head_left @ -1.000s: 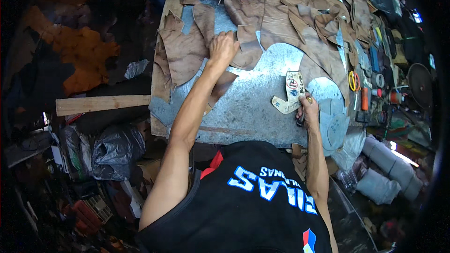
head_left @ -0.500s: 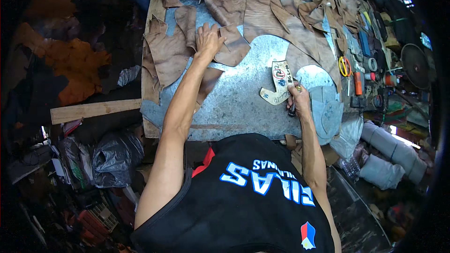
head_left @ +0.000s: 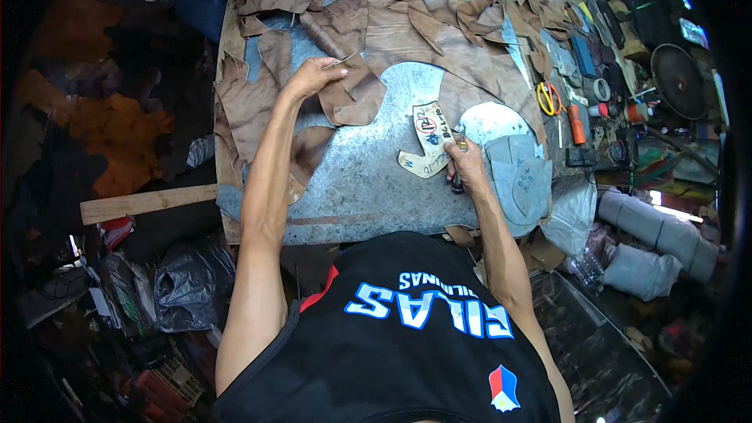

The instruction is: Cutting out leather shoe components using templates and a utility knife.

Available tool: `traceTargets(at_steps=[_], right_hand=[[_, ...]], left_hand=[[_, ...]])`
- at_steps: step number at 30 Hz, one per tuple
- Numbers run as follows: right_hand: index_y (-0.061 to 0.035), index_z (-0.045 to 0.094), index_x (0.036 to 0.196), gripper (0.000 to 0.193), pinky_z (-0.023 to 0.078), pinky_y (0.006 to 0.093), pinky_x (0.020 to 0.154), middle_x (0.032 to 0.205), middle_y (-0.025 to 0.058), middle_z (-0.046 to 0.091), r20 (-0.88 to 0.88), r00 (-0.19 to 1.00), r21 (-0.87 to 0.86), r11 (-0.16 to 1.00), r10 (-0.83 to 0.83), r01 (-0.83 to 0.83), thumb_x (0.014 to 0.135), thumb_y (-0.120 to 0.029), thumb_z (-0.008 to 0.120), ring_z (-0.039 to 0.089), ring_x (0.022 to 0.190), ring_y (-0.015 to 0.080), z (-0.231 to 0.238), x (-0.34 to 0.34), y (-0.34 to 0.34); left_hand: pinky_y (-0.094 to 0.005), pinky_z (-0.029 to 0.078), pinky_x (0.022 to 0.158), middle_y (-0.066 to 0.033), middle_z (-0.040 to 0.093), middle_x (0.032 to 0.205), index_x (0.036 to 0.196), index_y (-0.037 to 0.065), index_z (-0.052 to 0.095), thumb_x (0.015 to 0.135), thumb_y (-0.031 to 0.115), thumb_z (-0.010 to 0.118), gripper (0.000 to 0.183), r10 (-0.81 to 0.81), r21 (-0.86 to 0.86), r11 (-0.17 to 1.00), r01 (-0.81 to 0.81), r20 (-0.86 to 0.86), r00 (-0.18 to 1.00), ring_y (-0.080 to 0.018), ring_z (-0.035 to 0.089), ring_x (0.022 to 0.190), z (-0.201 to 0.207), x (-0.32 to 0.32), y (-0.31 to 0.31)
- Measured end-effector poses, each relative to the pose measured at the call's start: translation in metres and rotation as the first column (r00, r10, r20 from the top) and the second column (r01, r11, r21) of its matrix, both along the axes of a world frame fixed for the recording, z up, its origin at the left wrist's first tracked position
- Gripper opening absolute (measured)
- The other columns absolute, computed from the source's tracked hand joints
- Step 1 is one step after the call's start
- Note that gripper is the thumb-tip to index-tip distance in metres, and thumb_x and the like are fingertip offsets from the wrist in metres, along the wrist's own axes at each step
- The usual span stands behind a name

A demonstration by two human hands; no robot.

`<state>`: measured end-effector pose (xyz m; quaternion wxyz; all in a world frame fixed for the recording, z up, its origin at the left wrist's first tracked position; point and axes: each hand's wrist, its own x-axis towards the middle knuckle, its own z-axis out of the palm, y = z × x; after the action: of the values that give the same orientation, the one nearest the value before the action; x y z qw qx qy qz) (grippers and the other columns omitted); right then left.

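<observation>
My left hand (head_left: 317,78) pinches the upper edge of a brown leather piece (head_left: 362,98), which lies over other leather at the left of the sheet-topped table. In my right hand (head_left: 468,163) is a cream, hook-shaped pattern piece (head_left: 427,137) with handwriting on it, held above the bare grey metal sheet (head_left: 352,180). The same hand also grips a dark-handled tool (head_left: 457,183); its blade or tip is hidden. Rounded grey pattern pieces (head_left: 521,184) lie just right of this hand.
Brown leather offcuts (head_left: 392,23) cover the far part of the table. Along its right side are yellow-and-red-handled scissors (head_left: 548,99), an orange-handled tool (head_left: 576,124) and a tape roll (head_left: 601,90). A wooden plank (head_left: 149,204) juts out at left.
My left hand has shifted left and slightly nearer, now pinching the leather's edge where it lay spread on it before. The whole view has slid, with table and right hand appearing further left.
</observation>
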<state>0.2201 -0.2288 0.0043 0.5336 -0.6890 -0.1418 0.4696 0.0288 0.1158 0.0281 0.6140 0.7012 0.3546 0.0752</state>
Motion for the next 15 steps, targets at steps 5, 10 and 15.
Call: traceTargets(at_steps=[5, 10, 15], right_hand=[[0.0004, 0.055, 0.105, 0.028, 0.041, 0.0275, 0.037, 0.056, 0.002, 0.051, 0.014, 0.999, -0.016, 0.999, 0.03, -0.03, 0.089, -0.021, 0.064, 0.047, 0.04, 0.0113, 0.001, 0.001, 0.001], [0.0014, 0.055, 0.102, 0.028, 0.042, 0.0275, 0.039, 0.056, 0.0027, 0.052, 0.006, 0.999, 0.009, 0.999, 0.042, -0.042, 0.09, -0.022, 0.063, 0.048, 0.041, 0.0114, 0.005, -0.001, -0.001], [0.0018, 0.053, 0.109, 0.029, 0.041, 0.0264, 0.037, 0.055, 0.0018, 0.051, -0.002, 0.999, -0.012, 0.998, 0.054, -0.054, 0.092, -0.02, 0.062, 0.046, 0.039, 0.0106, 0.006, -0.001, -0.001]], left_hand=[[-0.0207, 0.049, 0.077, 0.0005, 0.068, 0.096, 0.109, -0.001, 0.068, 0.086, 0.021, 0.074, 0.032, -0.183, -0.108, 0.977, 0.183, 0.011, 0.983, -0.0053, 0.06, 0.085, 0.056, -0.007, -0.002], [-0.0203, 0.047, 0.075, 0.0034, 0.067, 0.093, 0.106, 0.002, 0.069, 0.088, 0.02, 0.073, 0.025, -0.301, -0.33, 0.899, 0.288, 0.014, 0.954, -0.0037, 0.059, 0.082, 0.051, 0.002, -0.017], [-0.0228, 0.047, 0.077, 0.0028, 0.067, 0.088, 0.099, 0.003, 0.069, 0.087, 0.019, 0.074, 0.02, -0.438, -0.312, 0.879, 0.361, -0.228, 0.869, -0.0062, 0.058, 0.08, -0.005, -0.006, 0.009]])
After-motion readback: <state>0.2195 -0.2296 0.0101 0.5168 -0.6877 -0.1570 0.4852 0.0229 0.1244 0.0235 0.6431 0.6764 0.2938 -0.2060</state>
